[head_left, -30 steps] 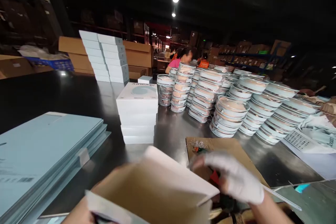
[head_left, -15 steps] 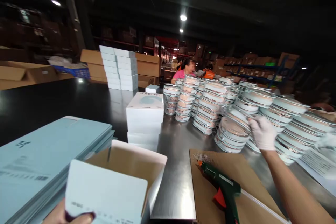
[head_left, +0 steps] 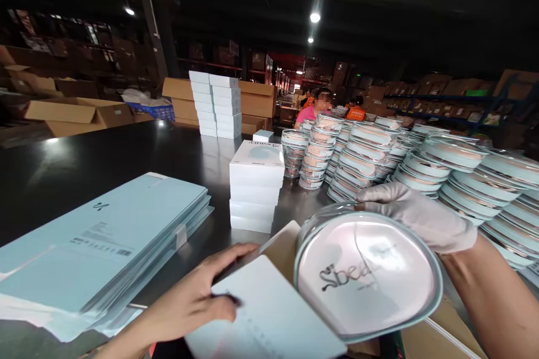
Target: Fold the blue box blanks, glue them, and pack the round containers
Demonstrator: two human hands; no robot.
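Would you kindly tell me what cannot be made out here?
Head view: inside of the open carton, mostly hidden by its near side and the clear round case.
Head view: end of the case's lettering, lost in glare.
Head view: small print on the flat carton stack, too small to read.

Open box (head_left: 269, 314) in your left hand (head_left: 197, 291); round case (head_left: 370, 286) in your right hand (head_left: 416, 216), at the box's right; cannot tell whether its edge is inside. On the tabletop (head_left: 105, 162): pile of flat cartons (head_left: 138, 219) to your left; short box stack (head_left: 256, 193) behind the open box; farther back, slightly left, taller double stack (head_left: 217, 106), single small box (head_left: 263, 136) right of it. Stacks of round cases (head_left: 357, 151) behind your right hand, extending right. Cardboard sheet (head_left: 421, 345) near right, partly hidden behind the round case.
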